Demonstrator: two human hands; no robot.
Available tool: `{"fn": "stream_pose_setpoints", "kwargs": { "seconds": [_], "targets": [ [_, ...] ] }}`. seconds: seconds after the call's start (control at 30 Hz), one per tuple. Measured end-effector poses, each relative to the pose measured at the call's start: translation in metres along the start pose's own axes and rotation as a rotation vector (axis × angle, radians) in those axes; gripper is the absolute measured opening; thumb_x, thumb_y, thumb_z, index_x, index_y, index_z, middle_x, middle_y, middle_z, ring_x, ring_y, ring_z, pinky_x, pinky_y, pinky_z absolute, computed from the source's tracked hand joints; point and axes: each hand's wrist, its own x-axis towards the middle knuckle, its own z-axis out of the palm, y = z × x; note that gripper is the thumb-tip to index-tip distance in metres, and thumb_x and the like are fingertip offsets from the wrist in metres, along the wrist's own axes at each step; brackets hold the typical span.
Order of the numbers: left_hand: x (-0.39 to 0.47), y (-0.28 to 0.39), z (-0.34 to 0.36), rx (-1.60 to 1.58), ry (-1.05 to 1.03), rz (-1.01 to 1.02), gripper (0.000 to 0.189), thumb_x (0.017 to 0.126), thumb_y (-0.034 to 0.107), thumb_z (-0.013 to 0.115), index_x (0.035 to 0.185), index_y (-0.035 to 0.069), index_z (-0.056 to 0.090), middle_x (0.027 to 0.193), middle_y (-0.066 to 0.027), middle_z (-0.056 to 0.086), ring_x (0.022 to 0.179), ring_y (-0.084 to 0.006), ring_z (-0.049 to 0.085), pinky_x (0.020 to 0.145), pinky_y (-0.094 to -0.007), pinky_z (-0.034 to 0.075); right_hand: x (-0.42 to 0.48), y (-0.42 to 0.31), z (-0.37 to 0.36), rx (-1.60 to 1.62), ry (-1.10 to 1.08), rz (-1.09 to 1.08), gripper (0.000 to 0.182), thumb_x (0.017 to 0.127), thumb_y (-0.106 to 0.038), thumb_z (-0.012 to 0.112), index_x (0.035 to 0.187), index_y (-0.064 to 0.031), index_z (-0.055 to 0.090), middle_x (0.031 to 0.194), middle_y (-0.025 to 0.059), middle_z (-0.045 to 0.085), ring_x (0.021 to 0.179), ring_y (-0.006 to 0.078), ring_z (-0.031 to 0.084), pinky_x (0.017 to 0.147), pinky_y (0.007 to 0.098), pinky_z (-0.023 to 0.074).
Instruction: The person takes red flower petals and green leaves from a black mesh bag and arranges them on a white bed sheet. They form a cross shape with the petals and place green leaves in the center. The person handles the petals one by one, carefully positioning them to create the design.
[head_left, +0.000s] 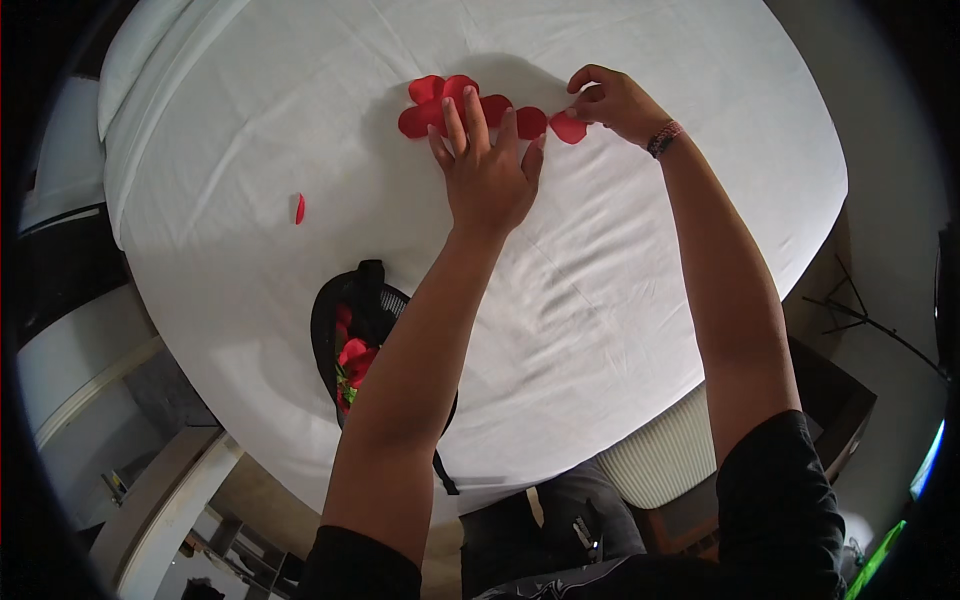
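Note:
My left hand lies palm down with fingers spread over a cluster of red artificial rose petals on the white bed sheet. Its thumb reaches the edge of a darker red petal in a row running to the right. At the end of that row, my right hand has its fingertips at the upper edge of a lighter red petal, which it holds. The index finger is curled above it. Some of the cluster is hidden under my left fingers.
A lone red petal stands on edge to the left. Under my left forearm is a black mesh-lined case containing red flowers with green parts. A striped cushioned seat adjoins the bed's near edge; a black stand is at right.

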Motion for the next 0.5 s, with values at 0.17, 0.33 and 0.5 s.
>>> {"fn": "stream_pose_setpoints", "kwargs": {
  "seconds": [0.17,0.33,0.5],
  "targets": [
    [0.002,-0.005,-0.011,-0.014,0.039,0.008,0.050,0.101,0.048,0.053,0.128,0.009,0.066,0.154,-0.0300,0.036,0.145,-0.0521,0.026,0.114,-0.0664,0.022,0.019,0.007,0.011,-0.180,0.034,-0.044,0.033,0.085,-0.017,0.076,0.112,-0.0038,0.062,0.087,0.0063,0.073,0.082,0.0146,0.066,0.076,0.0302,0.0508],
    [0.000,-0.020,-0.051,-0.029,0.059,-0.086,0.042,0.100,0.039,0.058,0.128,0.009,0.066,0.155,-0.0281,0.035,0.143,-0.0522,0.028,0.115,-0.0625,0.023,0.020,0.005,0.015,-0.268,0.069,-0.040,0.037,0.083,-0.019,0.078,0.114,-0.0033,0.063,0.089,0.0066,0.072,0.084,0.0159,0.066,0.078,0.0314,0.0517],
    [-0.037,-0.055,-0.122,-0.078,0.146,-0.190,0.038,0.103,0.030,0.055,0.131,0.005,0.064,0.155,-0.0263,0.033,0.143,-0.0441,0.031,0.114,-0.0537,0.031,0.012,0.006,0.016,-0.291,0.131,-0.058,0.041,0.082,-0.023,0.080,0.116,-0.0049,0.066,0.100,0.0081,0.070,0.093,0.0200,0.067,0.082,0.0345,0.0542]
  ]
}}
